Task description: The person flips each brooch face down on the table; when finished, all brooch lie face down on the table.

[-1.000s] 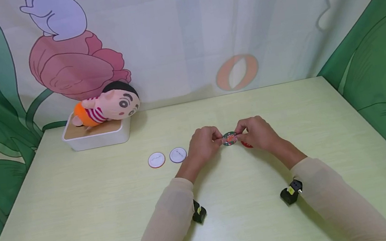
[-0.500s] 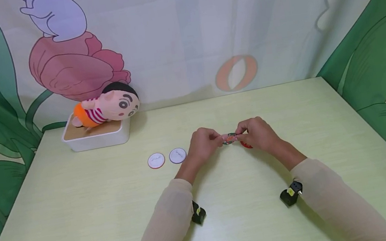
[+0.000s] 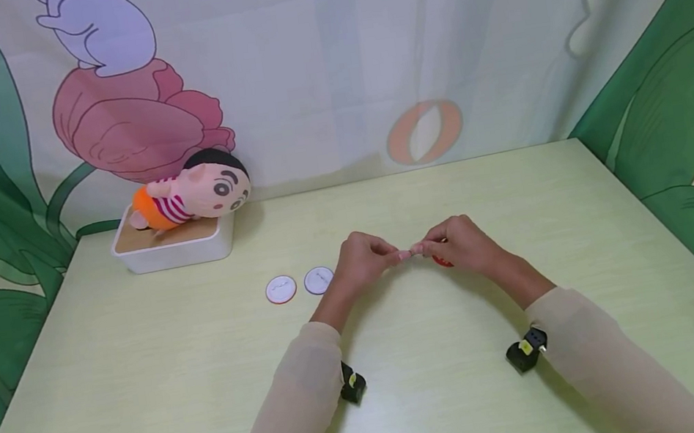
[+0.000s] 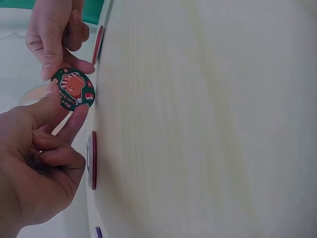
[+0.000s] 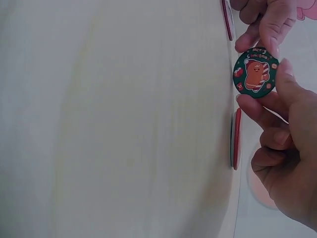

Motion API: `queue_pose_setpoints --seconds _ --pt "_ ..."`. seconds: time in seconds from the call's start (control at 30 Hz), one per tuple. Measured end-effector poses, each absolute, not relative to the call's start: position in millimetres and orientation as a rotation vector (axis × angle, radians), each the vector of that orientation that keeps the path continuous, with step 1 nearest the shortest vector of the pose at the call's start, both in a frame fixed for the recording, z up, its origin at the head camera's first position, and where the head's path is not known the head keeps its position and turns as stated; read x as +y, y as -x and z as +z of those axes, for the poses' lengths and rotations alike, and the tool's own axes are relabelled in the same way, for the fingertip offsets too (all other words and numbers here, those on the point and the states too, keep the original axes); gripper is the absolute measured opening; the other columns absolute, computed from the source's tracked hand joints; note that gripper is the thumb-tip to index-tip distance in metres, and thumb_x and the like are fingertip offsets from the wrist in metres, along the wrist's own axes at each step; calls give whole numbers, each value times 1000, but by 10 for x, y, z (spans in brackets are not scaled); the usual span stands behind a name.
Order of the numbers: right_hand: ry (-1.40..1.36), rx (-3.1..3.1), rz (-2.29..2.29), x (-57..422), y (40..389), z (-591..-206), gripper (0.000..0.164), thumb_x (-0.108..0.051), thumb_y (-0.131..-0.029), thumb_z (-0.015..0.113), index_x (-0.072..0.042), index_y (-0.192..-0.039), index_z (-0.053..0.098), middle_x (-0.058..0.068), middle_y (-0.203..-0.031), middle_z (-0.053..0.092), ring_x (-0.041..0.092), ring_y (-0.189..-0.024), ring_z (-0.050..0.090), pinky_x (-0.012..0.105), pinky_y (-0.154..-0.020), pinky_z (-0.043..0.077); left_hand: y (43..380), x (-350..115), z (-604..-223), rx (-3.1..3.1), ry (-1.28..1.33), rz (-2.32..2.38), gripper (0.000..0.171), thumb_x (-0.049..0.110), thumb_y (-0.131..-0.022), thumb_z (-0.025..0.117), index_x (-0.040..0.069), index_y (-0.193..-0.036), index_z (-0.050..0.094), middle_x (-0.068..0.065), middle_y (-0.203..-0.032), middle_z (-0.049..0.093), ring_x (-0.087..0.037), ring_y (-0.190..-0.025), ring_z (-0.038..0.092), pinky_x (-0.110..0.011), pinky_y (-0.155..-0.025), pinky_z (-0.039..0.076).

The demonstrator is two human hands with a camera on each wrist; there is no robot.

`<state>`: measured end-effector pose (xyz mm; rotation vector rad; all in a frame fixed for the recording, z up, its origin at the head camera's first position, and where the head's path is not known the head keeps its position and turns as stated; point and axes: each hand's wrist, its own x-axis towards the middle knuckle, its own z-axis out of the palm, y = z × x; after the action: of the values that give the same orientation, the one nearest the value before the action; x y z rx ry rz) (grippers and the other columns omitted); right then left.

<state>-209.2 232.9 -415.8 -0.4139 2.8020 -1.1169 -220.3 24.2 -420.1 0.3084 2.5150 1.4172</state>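
Both hands pinch a round button badge (image 4: pixel 74 89), green with a gingerbread figure, above the table. My left hand (image 3: pixel 363 262) grips one side with thumb and fingertips, my right hand (image 3: pixel 463 244) the opposite side. In the head view the badge is nearly edge-on; its printed face (image 5: pixel 255 73) shows in the right wrist view. Below the right hand lies a red badge (image 3: pixel 442 261), partly covered. Another red-rimmed badge (image 4: pixel 92 160) lies beside the left hand in the left wrist view. Farther left, two badges rest face down, one red-rimmed (image 3: pixel 280 289), one purple-rimmed (image 3: pixel 318 280).
At the back left of the pale table (image 3: pixel 437 381) stands a white box (image 3: pixel 182 253) with a brown top. A plush doll (image 3: pixel 190 192) lies on it. A printed curtain (image 3: pixel 299 68) hangs behind the table. Small black cameras (image 3: pixel 522 351) sit at both wrists.
The held badge has tilted from showing its printed face in the head view to nearly edge-on. The hands have drawn slightly closer together, and the other badges have stayed put.
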Motion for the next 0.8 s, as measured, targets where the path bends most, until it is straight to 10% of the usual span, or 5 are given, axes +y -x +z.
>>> queue_pose_setpoints --seconds 0.33,0.8 --pt "384 2780 -1050 2301 2110 -4196 30 -14 -84 83 3 -108 77 18 -104 78 17 -84 64 19 -69 49 2228 280 -4219 2625 -481 1216 28 14 -80 87 1 -104 79 -12 -92 80 -16 -82 68 -20 -72 49" --pt "296 2768 -945 2268 2126 -4197 38 -17 -81 86 -3 -114 76 9 -93 75 19 -84 58 24 -73 48 2216 336 -4218 2707 -494 1104 34 16 -77 89 2 -106 79 -9 -84 78 -13 -77 61 -22 -73 45"
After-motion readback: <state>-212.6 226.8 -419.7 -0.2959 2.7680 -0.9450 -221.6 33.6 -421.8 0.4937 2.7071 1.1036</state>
